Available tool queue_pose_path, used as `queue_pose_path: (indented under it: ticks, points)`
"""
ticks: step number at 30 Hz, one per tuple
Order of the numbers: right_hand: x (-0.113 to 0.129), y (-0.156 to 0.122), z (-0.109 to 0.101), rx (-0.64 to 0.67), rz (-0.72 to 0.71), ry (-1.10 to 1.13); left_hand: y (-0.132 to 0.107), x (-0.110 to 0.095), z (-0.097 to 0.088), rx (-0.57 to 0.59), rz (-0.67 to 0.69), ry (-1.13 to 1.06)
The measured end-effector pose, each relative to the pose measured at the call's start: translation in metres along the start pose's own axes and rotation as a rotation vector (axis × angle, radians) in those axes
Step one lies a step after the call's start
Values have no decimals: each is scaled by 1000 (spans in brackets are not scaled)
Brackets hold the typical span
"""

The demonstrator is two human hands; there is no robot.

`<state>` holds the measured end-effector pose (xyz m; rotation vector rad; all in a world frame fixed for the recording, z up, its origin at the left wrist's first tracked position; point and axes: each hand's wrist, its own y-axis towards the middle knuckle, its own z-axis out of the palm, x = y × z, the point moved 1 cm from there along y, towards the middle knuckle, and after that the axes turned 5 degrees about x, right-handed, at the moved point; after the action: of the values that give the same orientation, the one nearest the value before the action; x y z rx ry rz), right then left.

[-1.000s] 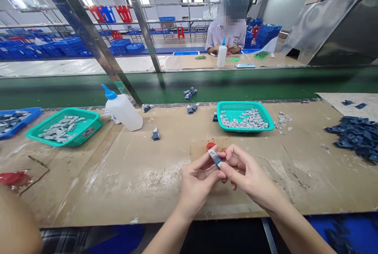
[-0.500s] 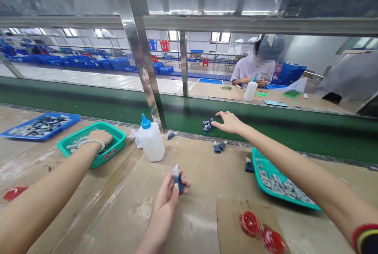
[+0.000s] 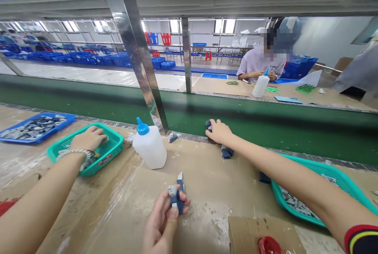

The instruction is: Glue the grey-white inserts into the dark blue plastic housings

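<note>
My left hand, low in the middle, is closed on small dark blue and light grey pieces, pinched between thumb and fingers. One pale tip points upward. My right hand reaches to the near edge of the green belt. Its fingers are closed round a small pile of dark blue pieces, mostly hidden under them. Just below that hand, further dark blue pieces lie at the table edge, partly behind my wrist. A single blue and grey piece lies beside the metal post.
A co-worker's hand with a bead bracelet is in a green basket at left. A blue tray, a white bottle, a green tray and a red dish stand around. A person sits across the belt.
My right hand has come down and closed over the pieces on the belt edge. The pieces in my left hand have shifted, now fanned apart. The camera view has tilted slightly.
</note>
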<state>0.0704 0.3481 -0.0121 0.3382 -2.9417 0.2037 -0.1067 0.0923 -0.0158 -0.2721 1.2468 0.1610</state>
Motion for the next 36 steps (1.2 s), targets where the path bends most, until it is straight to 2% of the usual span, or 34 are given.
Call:
queue_pose_path:
  ticks: [5,12,14,16,18,20,22,24,26,29,33,36]
  points:
    - [-13,-33,-23,0,-70,-14,-1,-1,5,30,40,56]
    - [-16,-97,-27,70,-198,0,4,-4,-1,91,19,147]
    - [-19,-116,-36,60,-200,16,4,-6,-1,81,9,130]
    - [-28,-137,-50,-8,-172,55,4,-8,0,82,-28,95]
    - [-46,-164,-64,-119,-122,140,3,-9,2,97,-81,46]
    - [-74,-197,-67,-208,-42,234,2,-10,2,120,-134,-8]
    - [-106,-231,-55,-230,85,267,1,-11,2,140,-181,-55]
    - [-135,-259,-34,-253,211,271,2,-9,2,150,-219,-69]
    - [-155,-275,-13,-240,261,291,4,-7,2,152,-231,-51]
    - [-162,-268,-2,-188,232,261,8,-3,3,136,-174,22]
    - [-147,-225,-14,-77,113,53,15,-1,0,143,-101,113]
    - [-141,-201,-15,-20,105,-5,17,1,-4,135,-75,126]
